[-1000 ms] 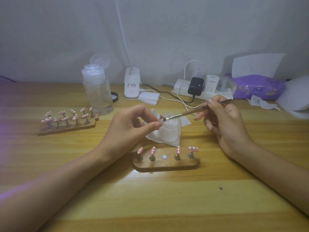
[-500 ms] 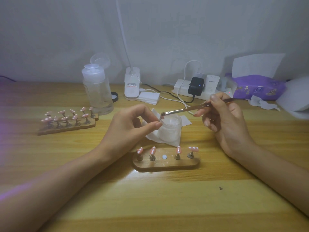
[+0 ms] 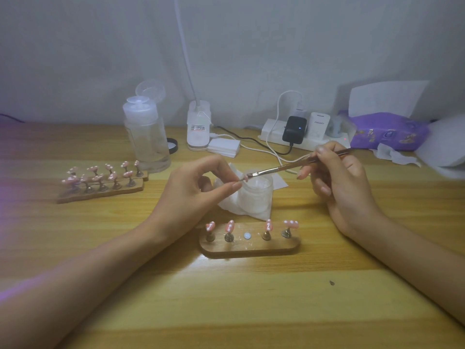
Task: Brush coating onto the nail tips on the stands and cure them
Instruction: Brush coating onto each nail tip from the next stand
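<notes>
Moved: the right hand (image 3: 337,187) and brush (image 3: 284,168) handle sit higher than a second ago.
Frosted jar (image 3: 256,197): open, white contents, just below the fingertips.
Pump bottle (image 3: 147,142): clear liquid, cap flipped open, beyond the left fingers.
Left hand (image 3: 191,195): thumb and forefinger pinch the nail tip (image 3: 246,178) by its peg, with the bristles touching it.
Right hand: fingers clamped on the brush.

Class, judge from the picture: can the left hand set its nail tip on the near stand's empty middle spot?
Probably yes. The left hand pinches the nail tip by the jar, just behind the near stand. The middle spot is bare and nothing lies between, though pegs stand close on both sides.
</notes>
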The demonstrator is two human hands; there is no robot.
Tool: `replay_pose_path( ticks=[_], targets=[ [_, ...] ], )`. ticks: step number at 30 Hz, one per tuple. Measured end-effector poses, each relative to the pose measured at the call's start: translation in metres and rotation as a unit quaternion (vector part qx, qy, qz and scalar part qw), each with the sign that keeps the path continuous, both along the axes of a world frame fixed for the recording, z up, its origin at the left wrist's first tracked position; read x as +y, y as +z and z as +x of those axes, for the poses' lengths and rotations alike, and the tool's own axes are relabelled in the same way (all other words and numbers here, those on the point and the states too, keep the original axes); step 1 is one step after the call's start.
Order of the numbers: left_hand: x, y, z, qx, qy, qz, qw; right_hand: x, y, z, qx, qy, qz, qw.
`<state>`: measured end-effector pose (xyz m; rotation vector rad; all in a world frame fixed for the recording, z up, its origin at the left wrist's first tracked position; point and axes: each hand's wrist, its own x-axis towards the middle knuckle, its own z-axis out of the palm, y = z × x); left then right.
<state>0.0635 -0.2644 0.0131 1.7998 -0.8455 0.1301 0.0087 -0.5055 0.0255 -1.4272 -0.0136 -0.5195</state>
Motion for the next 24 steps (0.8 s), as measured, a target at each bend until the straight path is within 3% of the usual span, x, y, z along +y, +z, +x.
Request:
replay_pose_path(
  ticks=[24],
  targets=[
    [-0.0009,0.0020,-0.0013,-0.028,0.002,0.000,1.000,0.0019,-0.0013,0.0014,-0.015,0.028,-0.027,0.999]
  ],
)
